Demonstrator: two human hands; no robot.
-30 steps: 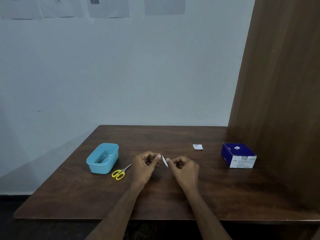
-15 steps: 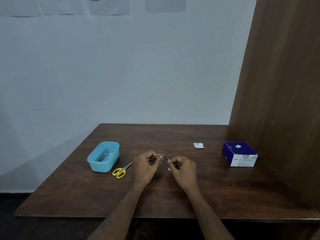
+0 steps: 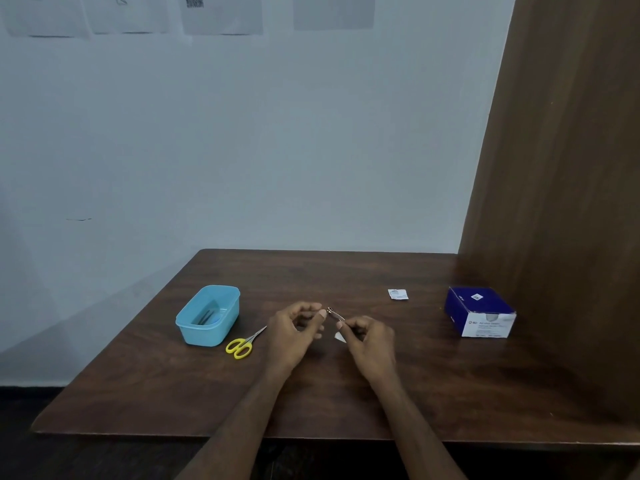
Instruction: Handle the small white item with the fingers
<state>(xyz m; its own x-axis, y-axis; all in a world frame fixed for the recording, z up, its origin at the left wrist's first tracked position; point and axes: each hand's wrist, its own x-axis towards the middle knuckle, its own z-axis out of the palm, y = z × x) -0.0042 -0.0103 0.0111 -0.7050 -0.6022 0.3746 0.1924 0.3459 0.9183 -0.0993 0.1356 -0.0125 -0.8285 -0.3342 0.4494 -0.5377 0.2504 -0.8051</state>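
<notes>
I see dark wooden table. Landmark: blue tub, sitting on left part. Yellow-handled scissors just right of tub, nearer me. White sachet well right of tub. Blue-white box farther right still.

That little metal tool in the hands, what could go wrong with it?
The small tool is pinched only at fingertip level by the right hand, above the table; it might slip and drop. Its tip sits close to the left hand thumb, so a poke seems possible. The white scrap under the right hand could fall loose.
</notes>
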